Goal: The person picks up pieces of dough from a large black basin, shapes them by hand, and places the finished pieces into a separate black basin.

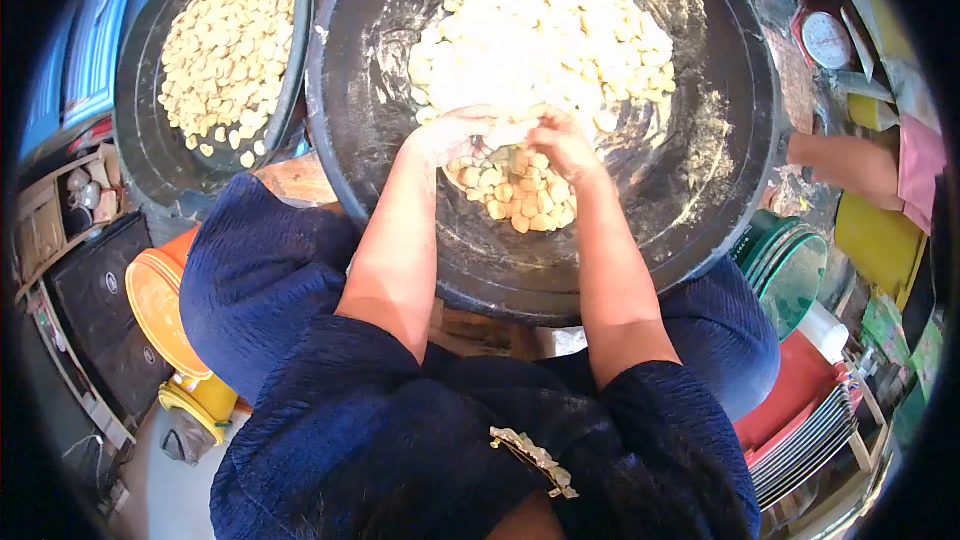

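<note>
My left hand [458, 136] and my right hand [566, 146] meet over a large black tub [345, 155]. Their fingers close from both sides on a pale dough piece [510, 134], whose outline is partly lost in glare. Just below them, inside the tub, lies a small group of flattened round dough pieces [522, 195]. A much bigger heap of floury dough pieces [625, 45] fills the far side, its middle washed out by bright light. Loose flour [708, 145] dusts the tub's right inner wall.
At the upper left, a second dark tub [135, 125] holds many dough pieces. An orange basin [158, 305] stands by my left knee, green lids [790, 275] by my right. Another person's limb [845, 165] reaches in from the right, below a dial scale [827, 40].
</note>
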A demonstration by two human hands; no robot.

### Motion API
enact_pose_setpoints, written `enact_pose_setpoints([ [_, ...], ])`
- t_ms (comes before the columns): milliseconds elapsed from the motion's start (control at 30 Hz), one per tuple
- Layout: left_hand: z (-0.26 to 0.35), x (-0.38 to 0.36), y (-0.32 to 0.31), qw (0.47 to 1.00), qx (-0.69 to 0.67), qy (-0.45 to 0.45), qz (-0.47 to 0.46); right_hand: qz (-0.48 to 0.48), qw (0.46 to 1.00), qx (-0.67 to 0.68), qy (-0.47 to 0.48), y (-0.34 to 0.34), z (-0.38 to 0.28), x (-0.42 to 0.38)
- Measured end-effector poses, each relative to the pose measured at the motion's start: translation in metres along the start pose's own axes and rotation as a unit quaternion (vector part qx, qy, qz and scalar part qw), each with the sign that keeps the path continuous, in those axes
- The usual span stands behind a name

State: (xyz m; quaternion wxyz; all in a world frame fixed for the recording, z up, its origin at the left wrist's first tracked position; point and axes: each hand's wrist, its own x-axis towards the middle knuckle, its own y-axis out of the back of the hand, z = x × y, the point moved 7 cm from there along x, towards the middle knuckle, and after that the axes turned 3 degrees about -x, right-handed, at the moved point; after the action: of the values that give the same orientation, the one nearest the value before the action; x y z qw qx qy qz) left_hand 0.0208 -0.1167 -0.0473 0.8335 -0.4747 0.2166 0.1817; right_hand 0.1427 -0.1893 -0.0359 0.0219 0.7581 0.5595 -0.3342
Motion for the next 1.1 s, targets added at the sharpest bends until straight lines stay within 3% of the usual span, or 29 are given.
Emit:
enact_pose_setpoints([
  [33, 0.000, 0.002, 0.006, 0.999, 0.024, 0.014, 0.025, 0.039, 0.997, 0.067, 0.000, 0.014, 0.000, -0.001],
  [100, -0.001, 0.005, 0.019, 0.997, 0.048, 0.028, 0.050, 0.017, 0.976, 0.217, 0.024, 0.042, 0.001, 0.000],
  [133, -0.005, 0.005, 0.039, 0.978, 0.159, 0.071, 0.119, 0.116, 0.979, 0.168, 0.017, 0.059, 0.005, -0.004],
  [167, -0.008, 0.002, 0.058, 0.939, 0.266, 0.113, 0.185, 0.116, 0.979, 0.167, 0.017, 0.061, 0.006, -0.003],
  [200, -0.008, -0.003, 0.057, 0.924, 0.316, 0.119, 0.179, 0.127, 0.991, -0.038, -0.028, 0.061, 0.009, -0.004],
  [233, -0.013, -0.002, 0.061, 0.924, 0.315, 0.119, 0.179, 0.131, 0.959, -0.241, -0.071, 0.063, 0.012, -0.004],
  [267, -0.022, -0.003, 0.069, 0.908, 0.339, 0.148, 0.198, 0.131, 0.959, -0.242, -0.073, 0.059, 0.016, -0.001],
  [300, -0.030, -0.005, 0.077, 0.888, 0.364, 0.177, 0.218, 0.179, 0.915, -0.363, 0.001, 0.054, 0.011, 0.001],
  [367, -0.019, -0.003, 0.052, 0.884, 0.407, 0.141, 0.181, 0.259, 0.762, -0.575, 0.148, 0.027, 0.005, 0.004],
  [400, -0.026, 0.006, 0.063, 0.908, 0.353, 0.083, 0.210, 0.257, 0.763, -0.574, 0.147, 0.012, 0.017, 0.008],
  [433, -0.034, 0.016, 0.078, 0.924, 0.297, 0.024, 0.239, 0.237, 0.731, -0.627, 0.127, -0.007, 0.032, 0.012],
  [467, -0.050, 0.031, 0.089, 0.929, 0.319, 0.025, 0.184, 0.218, 0.695, -0.677, 0.107, -0.017, 0.043, 0.015],
  [500, -0.051, 0.026, 0.083, 0.929, 0.321, 0.025, 0.185, 0.218, 0.696, -0.676, 0.109, -0.014, 0.052, 0.018],
  [567, -0.059, 0.013, 0.060, 0.946, 0.252, 0.086, 0.182, 0.222, 0.800, -0.557, 0.036, 0.005, 0.077, 0.029],
  [600, -0.059, 0.012, 0.054, 0.940, 0.283, 0.100, 0.162, 0.249, 0.836, -0.474, 0.116, 0.008, 0.067, 0.025],
  [633, -0.053, 0.011, 0.048, 0.941, 0.282, 0.097, 0.161, 0.248, 0.835, -0.476, 0.118, 0.006, 0.048, 0.019],
  [667, -0.052, 0.011, 0.037, 0.961, 0.219, 0.108, 0.130, 0.181, 0.945, -0.273, 0.024, 0.010, 0.046, 0.018],
  [700, -0.052, 0.011, 0.025, 0.976, 0.156, 0.119, 0.097, 0.103, 0.991, -0.051, -0.072, -0.001, 0.040, 0.010],
  [767, -0.043, 0.010, 0.009, 0.986, 0.119, 0.089, 0.072, 0.079, 0.993, -0.028, -0.080, -0.004, 0.012, -0.008],
  [867, -0.018, 0.011, -0.024, 0.998, 0.067, 0.009, -0.010, -0.066, 0.990, 0.115, -0.048, -0.027, -0.023, -0.020],
  [900, -0.010, 0.008, -0.033, 0.997, 0.071, 0.002, -0.012, -0.069, 0.991, 0.111, -0.042, -0.031, -0.034, -0.025],
  [967, 0.011, 0.001, -0.058, 0.988, 0.136, -0.023, -0.067, 0.003, 0.993, 0.119, 0.004, -0.029, -0.059, -0.033],
  [1000, 0.021, -0.009, -0.069, 0.985, 0.167, -0.029, -0.036, 0.095, 0.982, 0.155, 0.051, -0.026, -0.072, -0.043],
  [1033, 0.022, -0.009, -0.067, 0.983, 0.174, -0.034, -0.038, 0.092, 0.982, 0.154, 0.059, -0.022, -0.072, -0.049],
  [1100, 0.023, -0.006, -0.039, 0.972, 0.221, -0.030, 0.076, 0.085, 0.992, -0.092, 0.017, 0.006, -0.058, -0.058],
])
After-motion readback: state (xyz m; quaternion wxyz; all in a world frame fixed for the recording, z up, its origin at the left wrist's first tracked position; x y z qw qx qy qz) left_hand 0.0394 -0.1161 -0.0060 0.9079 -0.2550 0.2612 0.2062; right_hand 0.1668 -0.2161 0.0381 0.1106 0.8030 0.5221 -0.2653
